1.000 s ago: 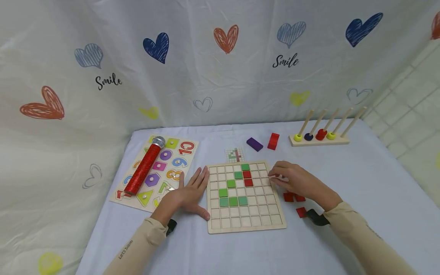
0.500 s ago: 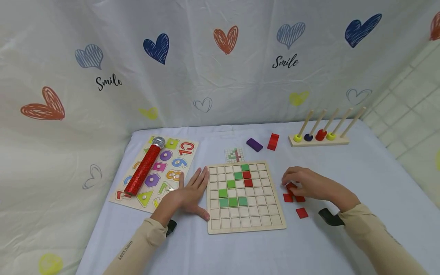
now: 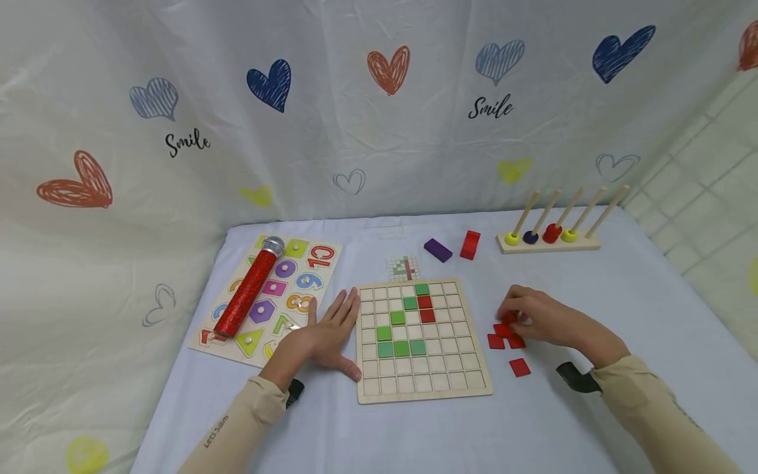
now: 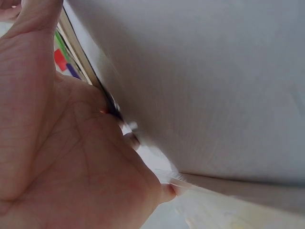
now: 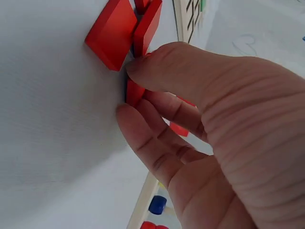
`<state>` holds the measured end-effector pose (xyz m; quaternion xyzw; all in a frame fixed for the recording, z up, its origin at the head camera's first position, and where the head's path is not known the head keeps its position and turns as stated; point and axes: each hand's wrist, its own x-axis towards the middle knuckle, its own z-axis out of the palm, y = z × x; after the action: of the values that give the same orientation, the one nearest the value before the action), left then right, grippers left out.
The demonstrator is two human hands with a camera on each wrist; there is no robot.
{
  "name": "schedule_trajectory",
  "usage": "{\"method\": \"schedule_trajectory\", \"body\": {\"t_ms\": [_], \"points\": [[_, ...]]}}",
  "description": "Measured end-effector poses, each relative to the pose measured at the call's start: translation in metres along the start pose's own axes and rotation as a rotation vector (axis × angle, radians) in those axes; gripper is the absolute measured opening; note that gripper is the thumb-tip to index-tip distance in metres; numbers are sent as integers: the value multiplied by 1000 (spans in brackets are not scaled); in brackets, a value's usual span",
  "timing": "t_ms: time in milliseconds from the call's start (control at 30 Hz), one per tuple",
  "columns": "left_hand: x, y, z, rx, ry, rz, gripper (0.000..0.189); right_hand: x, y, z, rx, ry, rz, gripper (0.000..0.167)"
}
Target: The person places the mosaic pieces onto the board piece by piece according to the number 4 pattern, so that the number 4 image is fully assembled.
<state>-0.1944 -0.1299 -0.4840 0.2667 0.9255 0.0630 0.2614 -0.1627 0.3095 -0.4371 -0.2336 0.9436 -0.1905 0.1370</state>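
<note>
In the head view a square wooden grid board (image 3: pixel 425 399) lies on the table, with several green tiles (image 3: pixel 401 349) and two red tiles (image 3: pixel 427 316) in its cells. My left hand (image 3: pixel 322 339) rests flat at the board's left edge, fingers spread and thumb at the lower corner. Right of the board, my right hand (image 3: pixel 547 322) is at a small group of loose red tiles (image 3: pixel 496 342). Its thumb and fingers pinch one red tile (image 5: pixel 135 92), partly hidden by the thumb in the right wrist view. Another red tile (image 3: pixel 520 367) lies apart, nearer me.
A small printed pattern card (image 3: pixel 404 267) touches the board's far side. Behind lie a purple block (image 3: pixel 438 250) and a red block (image 3: pixel 470 245). A peg stand (image 3: pixel 549 247) is at back right. A red microphone (image 3: pixel 249 289) lies across a number puzzle board (image 3: pixel 322 280) at left.
My right hand has moved right from the board's right edge to the loose red tiles, and its fingers have come around one. The left hand has stayed by the board.
</note>
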Motion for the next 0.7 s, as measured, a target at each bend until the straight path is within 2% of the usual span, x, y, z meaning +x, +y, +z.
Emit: {"method": "schedule_trajectory", "body": {"t_ms": [300,567,700], "points": [[0,0,0,-1,5,5,157,0,0,-4,-14,30,-42,22],[0,0,0,-5,1,4,156,3,-11,-4,-4,46,-112,23],[0,0,-1,-2,-1,5,157,6,-18,-3,-10,52,-120,24]]}}
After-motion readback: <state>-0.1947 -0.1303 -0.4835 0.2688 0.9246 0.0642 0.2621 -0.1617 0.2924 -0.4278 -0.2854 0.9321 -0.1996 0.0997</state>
